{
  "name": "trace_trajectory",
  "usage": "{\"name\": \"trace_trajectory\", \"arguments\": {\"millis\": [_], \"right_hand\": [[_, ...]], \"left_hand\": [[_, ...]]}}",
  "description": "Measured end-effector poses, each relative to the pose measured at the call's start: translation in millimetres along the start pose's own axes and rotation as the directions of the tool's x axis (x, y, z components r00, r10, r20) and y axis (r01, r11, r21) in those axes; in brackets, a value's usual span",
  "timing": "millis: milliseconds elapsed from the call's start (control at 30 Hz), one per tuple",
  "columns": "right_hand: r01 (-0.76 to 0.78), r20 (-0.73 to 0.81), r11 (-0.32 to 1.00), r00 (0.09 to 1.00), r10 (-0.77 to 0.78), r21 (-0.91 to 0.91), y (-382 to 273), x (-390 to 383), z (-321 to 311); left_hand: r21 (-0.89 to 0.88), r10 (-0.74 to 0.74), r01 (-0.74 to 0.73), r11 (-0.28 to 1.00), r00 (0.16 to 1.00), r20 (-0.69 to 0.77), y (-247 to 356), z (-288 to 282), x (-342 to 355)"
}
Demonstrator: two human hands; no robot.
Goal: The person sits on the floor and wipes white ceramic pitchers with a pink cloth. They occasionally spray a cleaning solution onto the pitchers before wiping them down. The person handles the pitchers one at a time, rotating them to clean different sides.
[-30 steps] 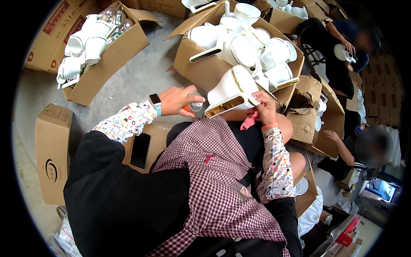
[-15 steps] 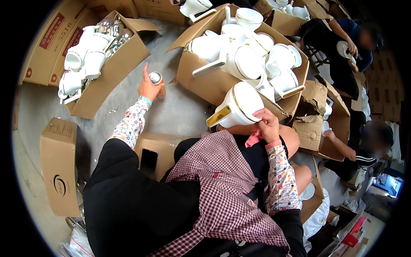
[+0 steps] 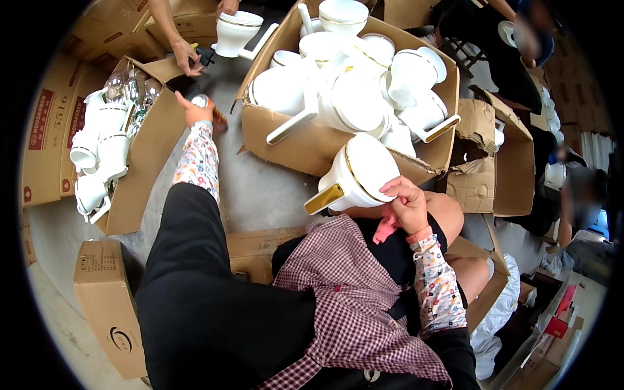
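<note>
Swinging toward ten o'clock, my left hand [image 3: 194,114] is gripping a can [image 3: 219,121]; right hand [image 3: 407,205] pinching one jug [image 3: 357,174], others [image 3: 359,99] remaining boxed.

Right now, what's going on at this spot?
The person's right hand grips a gold-banded white jug, with a pink cloth hanging below the fingers. The left hand, stretched forward, holds an orange spray can. Ahead stands an open cardboard carton piled with similar jugs. Beyond the spray can, a co-worker's hand holds another white jug.
</note>
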State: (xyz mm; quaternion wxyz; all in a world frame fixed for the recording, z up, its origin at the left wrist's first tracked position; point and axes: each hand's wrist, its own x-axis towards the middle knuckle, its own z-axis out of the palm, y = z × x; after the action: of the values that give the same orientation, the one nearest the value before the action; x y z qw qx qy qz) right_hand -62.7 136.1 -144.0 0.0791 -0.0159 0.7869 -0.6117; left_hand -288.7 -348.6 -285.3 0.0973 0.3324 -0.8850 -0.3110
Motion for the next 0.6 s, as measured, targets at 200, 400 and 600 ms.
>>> {"name": "trace_trajectory", "arguments": {"millis": [200, 400, 600], "right_hand": [[-0.097, -0.013, 0.992, 0.995, 0.098, 0.086, 0.3, -1.2, 4.0], [-0.072, 0.018, 0.996, 0.997, 0.071, 0.057, -5.2, -2.2, -0.3], [-0.067, 0.008, 0.996, 0.998, 0.067, 0.052, -5.8, -0.2, 0.5]], "left_hand": [[0.018, 0.013, -0.012, 1.000, 0.994, -0.104, 44.3, -8.3, 25.6], [-0.068, -0.045, 0.024, 0.997, 0.944, -0.327, 49.7, 2.6, 27.2], [0.021, -0.057, 0.061, 0.998, 0.989, -0.140, 44.5, 10.6, 17.9]]}}
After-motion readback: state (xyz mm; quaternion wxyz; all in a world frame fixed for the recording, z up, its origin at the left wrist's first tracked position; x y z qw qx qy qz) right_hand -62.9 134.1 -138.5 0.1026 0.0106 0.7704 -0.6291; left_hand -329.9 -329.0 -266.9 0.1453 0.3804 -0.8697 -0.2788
